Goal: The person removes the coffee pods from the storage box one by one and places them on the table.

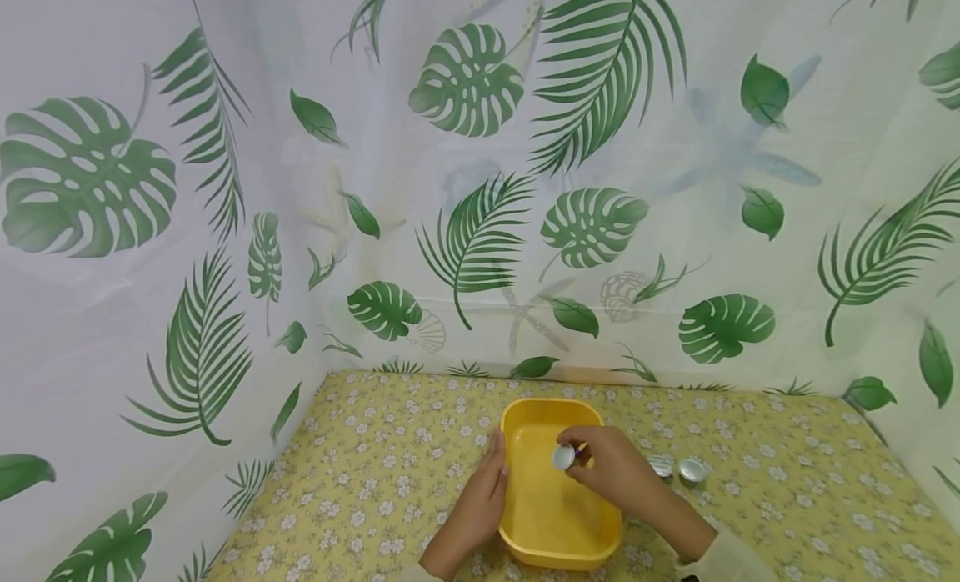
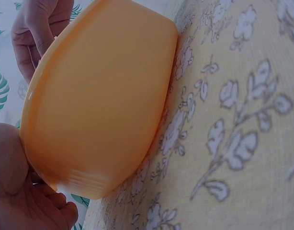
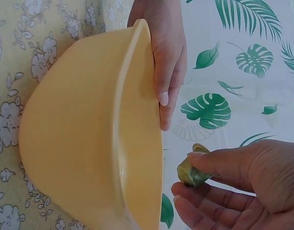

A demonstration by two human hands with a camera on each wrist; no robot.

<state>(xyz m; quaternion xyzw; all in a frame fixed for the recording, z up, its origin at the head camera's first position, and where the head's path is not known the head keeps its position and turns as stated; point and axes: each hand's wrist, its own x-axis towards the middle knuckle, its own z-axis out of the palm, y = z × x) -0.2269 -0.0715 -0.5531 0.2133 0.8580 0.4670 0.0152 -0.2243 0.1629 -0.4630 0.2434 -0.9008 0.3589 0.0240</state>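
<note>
A yellow plastic basin (image 1: 555,515) stands on the flowered cloth in front of me, with its open top facing up. My left hand (image 1: 480,490) holds its left side, the thumb along the rim and bent fingers against the outer wall in the left wrist view. Over the basin's inside, my right hand (image 1: 611,469) pinches a small coffee capsule (image 3: 193,167) between thumb and fingers. Gold-green foil shows on its body in the right wrist view; from the head its round silver lid faces up. To the right of the basin lie more silver capsules (image 1: 693,470), partly behind the right forearm.
A yellow cloth with white flowers (image 1: 375,482) covers the tabletop. White sheeting with green leaf prints (image 1: 465,357) hangs along the back and both sides of the table.
</note>
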